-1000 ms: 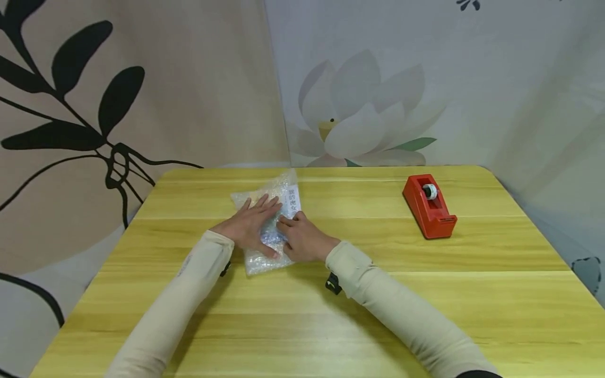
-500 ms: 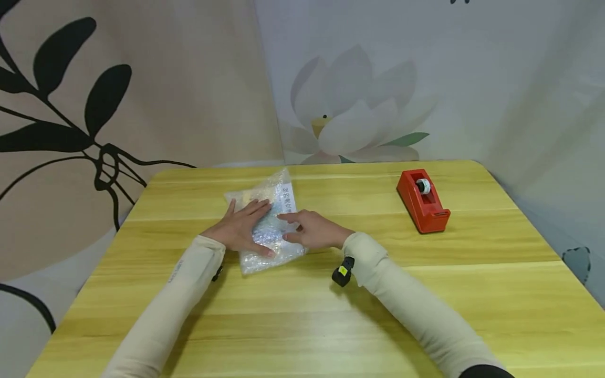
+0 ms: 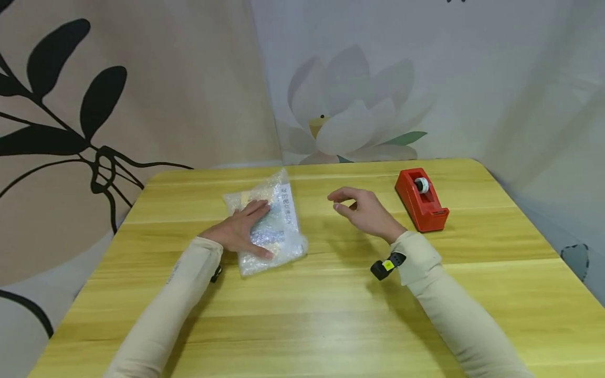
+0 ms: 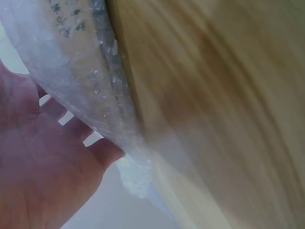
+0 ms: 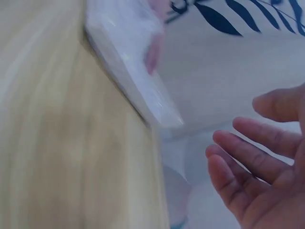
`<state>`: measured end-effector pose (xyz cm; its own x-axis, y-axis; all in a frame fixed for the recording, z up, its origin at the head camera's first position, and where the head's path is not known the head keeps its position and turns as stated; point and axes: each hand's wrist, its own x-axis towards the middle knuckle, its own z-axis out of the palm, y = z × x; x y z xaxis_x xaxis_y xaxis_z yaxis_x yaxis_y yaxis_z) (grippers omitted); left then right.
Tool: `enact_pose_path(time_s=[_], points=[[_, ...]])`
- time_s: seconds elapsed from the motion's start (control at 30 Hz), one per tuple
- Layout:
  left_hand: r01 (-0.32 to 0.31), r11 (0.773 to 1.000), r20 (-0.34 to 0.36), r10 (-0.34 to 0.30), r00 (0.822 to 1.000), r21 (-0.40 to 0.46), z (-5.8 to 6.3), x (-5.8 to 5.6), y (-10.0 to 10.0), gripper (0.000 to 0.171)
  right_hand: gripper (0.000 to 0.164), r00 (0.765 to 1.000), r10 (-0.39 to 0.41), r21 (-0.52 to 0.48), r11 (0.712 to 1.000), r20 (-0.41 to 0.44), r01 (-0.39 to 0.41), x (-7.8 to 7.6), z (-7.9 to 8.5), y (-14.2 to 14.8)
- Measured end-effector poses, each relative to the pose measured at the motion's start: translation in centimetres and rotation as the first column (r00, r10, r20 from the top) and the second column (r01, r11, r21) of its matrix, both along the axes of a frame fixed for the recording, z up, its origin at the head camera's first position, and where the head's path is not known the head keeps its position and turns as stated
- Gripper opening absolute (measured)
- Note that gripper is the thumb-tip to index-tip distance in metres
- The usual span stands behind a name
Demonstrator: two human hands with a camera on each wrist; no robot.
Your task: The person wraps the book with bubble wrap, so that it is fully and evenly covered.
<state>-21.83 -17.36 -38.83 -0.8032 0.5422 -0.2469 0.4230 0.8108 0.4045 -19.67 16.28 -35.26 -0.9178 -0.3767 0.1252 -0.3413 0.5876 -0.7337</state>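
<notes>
A book-like flat item wrapped in bubble wrap [image 3: 279, 239] lies on the wooden table, with printed characters down its right side in the head view. My left hand [image 3: 241, 228] rests on its left part, fingers spread. In the left wrist view, the wrapped item [image 4: 81, 62] shows a brownish edge with dark writing beside the fingers. My right hand [image 3: 366, 210] is in the air between the package and a red tape dispenser [image 3: 423, 202], fingers loosely bent around nothing. The right wrist view shows this right hand [image 5: 262, 167] holding nothing.
The tape dispenser, with a white roll [image 3: 421, 185] in it, stands at the back right of the table [image 3: 302, 325]. Behind the table hangs a backdrop [image 3: 198, 79] printed with leaves and a pale flower.
My right hand has left the package and moved right toward the tape dispenser. The left hand stays spread on the package. The head view has shifted slightly.
</notes>
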Motion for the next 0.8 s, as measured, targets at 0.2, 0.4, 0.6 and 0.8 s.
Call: enact_pose_path(time_s=[0.2,0.4,0.6,0.8], points=[[0.025,0.999,0.026,-0.025,0.999,0.027,0.1,-0.6,-0.5,0.130,0.024,0.985,-0.157,0.014,0.987,-0.071,0.158,0.7,1.2,4.8],[0.041,0.999,0.035,-0.042,0.999,0.034,-0.2,-0.8,-0.5,0.131,0.026,0.920,-0.353,0.098,0.923,-0.169,0.372,1.9,1.3,10.7],[0.043,0.998,0.055,-0.046,0.997,0.050,-0.3,-0.7,-0.4,0.131,0.028,0.879,-0.429,0.282,0.834,-0.208,0.474,3.1,-0.4,16.4],[0.039,0.998,0.036,-0.040,0.999,0.043,-0.1,-0.7,-0.5,0.131,0.037,0.896,-0.433,0.335,0.834,-0.093,0.438,3.5,-1.0,18.6]])
